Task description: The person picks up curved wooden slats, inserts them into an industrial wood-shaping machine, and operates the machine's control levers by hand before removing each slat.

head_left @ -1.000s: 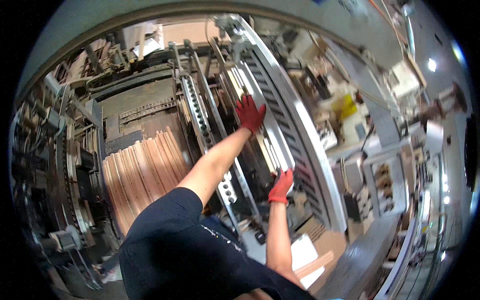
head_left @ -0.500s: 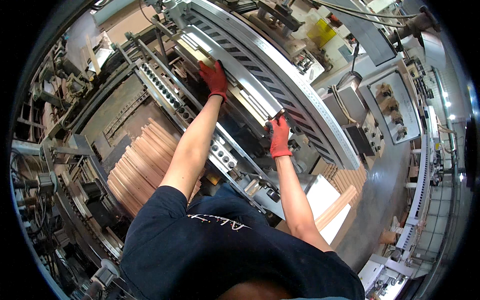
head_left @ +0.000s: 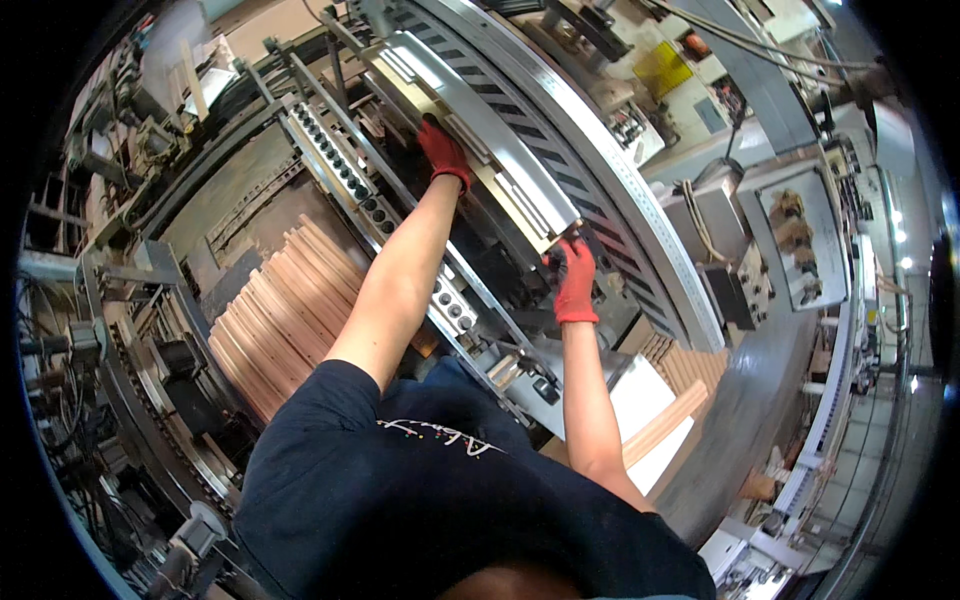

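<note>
A long, shiny metal fixture (head_left: 490,125) with brass-coloured near edges and slotted blocks lies slantwise in front of me. My left hand (head_left: 443,160), in a red glove with dark fingertips, is at its near edge, about midway along. Its fingers are drawn together against that edge, their tips partly hidden. My right hand (head_left: 574,285), gloved the same way, is closed around the fixture's near right end. Beyond the fixture runs a curved-looking black-and-silver striped bed (head_left: 540,150), edged by a pale graduated rail (head_left: 640,210).
Wooden strips (head_left: 290,310) are stacked at left, below a rail with a row of black knobs (head_left: 335,160). At right, wooden pieces (head_left: 665,425) rest on a white board (head_left: 640,395). A control box (head_left: 735,290) stands beyond the rail's right end.
My left hand's fingers have come off the fixture's top face and drawn back to its near edge. The right hand keeps its hold on the end. The whole view has shifted slightly.
</note>
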Demonstrator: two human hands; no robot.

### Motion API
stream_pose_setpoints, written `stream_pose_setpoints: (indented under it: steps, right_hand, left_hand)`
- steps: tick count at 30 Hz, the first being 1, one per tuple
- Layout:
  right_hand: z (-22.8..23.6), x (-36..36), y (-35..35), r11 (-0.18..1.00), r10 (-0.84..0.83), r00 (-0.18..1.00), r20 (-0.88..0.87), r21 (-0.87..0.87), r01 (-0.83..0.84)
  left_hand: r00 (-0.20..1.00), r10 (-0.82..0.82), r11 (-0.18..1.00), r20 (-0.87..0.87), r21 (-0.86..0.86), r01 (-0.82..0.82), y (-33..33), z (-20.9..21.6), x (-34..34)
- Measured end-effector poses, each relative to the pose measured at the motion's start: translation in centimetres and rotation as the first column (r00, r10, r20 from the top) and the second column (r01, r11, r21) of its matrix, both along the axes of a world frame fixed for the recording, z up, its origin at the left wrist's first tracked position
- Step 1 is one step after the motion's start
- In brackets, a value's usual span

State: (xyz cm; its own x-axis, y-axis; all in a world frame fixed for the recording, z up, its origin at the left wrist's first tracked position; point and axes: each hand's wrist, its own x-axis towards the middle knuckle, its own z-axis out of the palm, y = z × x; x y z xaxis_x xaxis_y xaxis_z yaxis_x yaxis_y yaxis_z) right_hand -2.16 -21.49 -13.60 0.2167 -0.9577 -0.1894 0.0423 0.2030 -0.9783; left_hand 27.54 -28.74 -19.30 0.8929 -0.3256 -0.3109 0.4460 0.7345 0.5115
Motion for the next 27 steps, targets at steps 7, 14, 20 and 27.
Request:
stream_pose_setpoints:
  steps: [7, 14, 20, 27]
  right_hand:
    - [1.0, 1.3, 3.1, 0.972, 0.018, 1.000, -0.002, 0.236, -0.017]
    - [0.5, 0.5, 3.7, 0.988, 0.044, 0.999, -0.017, 0.150, -0.041]
    - [-1.7, -2.9, 4.6, 0.980, 0.033, 0.978, -0.204, -0.183, -0.071]
    - [0.1, -7.0, 8.1, 0.981, 0.087, 0.950, -0.301, -0.142, -0.135]
  left_hand:
    - [0.988, -0.045, 0.897, -0.146, 0.431, 0.104, -0.1, 0.1, 0.3]
    - [0.982, -0.166, 0.601, -0.095, 0.780, 0.177, -0.3, 0.0, -0.8]
    - [0.987, -0.148, 0.988, -0.060, -0.056, 0.144, -1.8, -3.5, 1.5]
    - [0.976, -0.216, 0.820, 0.014, 0.545, 0.174, -1.9, -1.3, 4.0]
